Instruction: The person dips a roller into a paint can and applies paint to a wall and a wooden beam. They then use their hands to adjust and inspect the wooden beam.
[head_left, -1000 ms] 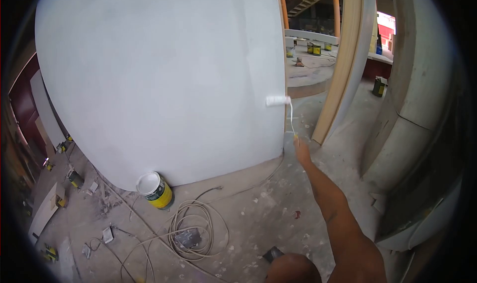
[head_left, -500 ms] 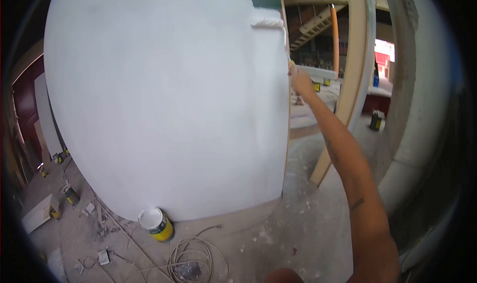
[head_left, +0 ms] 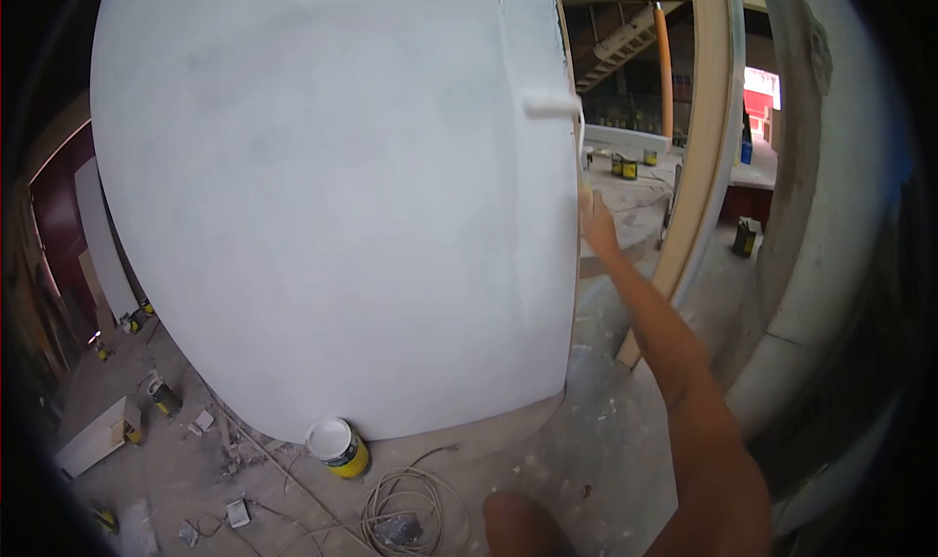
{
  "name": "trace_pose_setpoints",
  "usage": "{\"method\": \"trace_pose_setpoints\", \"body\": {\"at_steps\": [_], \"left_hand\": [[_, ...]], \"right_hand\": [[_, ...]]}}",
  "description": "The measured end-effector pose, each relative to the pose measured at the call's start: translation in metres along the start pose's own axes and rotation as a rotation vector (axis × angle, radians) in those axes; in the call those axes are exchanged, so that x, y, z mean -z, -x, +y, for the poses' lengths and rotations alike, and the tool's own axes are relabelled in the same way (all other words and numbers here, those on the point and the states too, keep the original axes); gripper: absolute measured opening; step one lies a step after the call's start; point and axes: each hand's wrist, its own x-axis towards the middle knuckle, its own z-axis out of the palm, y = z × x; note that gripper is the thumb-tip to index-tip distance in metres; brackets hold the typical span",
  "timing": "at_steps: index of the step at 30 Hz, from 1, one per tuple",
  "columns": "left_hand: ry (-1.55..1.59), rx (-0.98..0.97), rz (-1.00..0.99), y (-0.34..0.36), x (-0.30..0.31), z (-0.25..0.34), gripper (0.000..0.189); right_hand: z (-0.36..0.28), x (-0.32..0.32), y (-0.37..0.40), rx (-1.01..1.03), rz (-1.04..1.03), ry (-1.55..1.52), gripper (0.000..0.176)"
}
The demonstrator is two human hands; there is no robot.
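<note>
A large white-painted panel (head_left: 342, 195) fills the middle of the view. Near its right edge a paint roller (head_left: 551, 106), blurred by motion, lies against the surface. My right hand (head_left: 598, 220) is wrapped round the roller's handle, just beyond the panel's right edge. Fresh-looking white paint covers the strip above the roller up to near the top. At the foot of the panel stands a yellow and black paint bucket (head_left: 339, 448) with white on top. My left hand does not show.
Coiled cable (head_left: 415, 508) lies on the floor by the bucket. A wooden frame post (head_left: 696, 156) rises right of my arm, near a thick pale column (head_left: 831, 186). Several cans and a long box (head_left: 98, 440) stand at the left. An orange pole (head_left: 664, 73) is behind.
My right hand and the roller have moved down along the panel's right edge. The green patch at the top right no longer shows; white is there now. The view has shifted slightly.
</note>
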Motion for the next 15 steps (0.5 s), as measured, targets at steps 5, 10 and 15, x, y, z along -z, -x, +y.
{"method": "trace_pose_setpoints", "body": {"at_steps": [5, 10, 15], "left_hand": [[0.002, 0.012, 0.011, 0.019, 0.011, -0.024, 0.081], [0.054, 0.006, 0.036, 0.018, 0.004, -0.002, 0.08], [0.117, -0.007, 0.032, 0.023, -0.027, 0.032, 0.078]], "right_hand": [[0.023, 0.006, 0.057, -0.057, -0.086, -0.077, 0.06], [-0.147, 0.047, -0.139, 0.079, -0.033, -0.018, 0.065], [-0.302, 0.114, -0.241, -0.043, -0.2, -0.306, 0.056]]}}
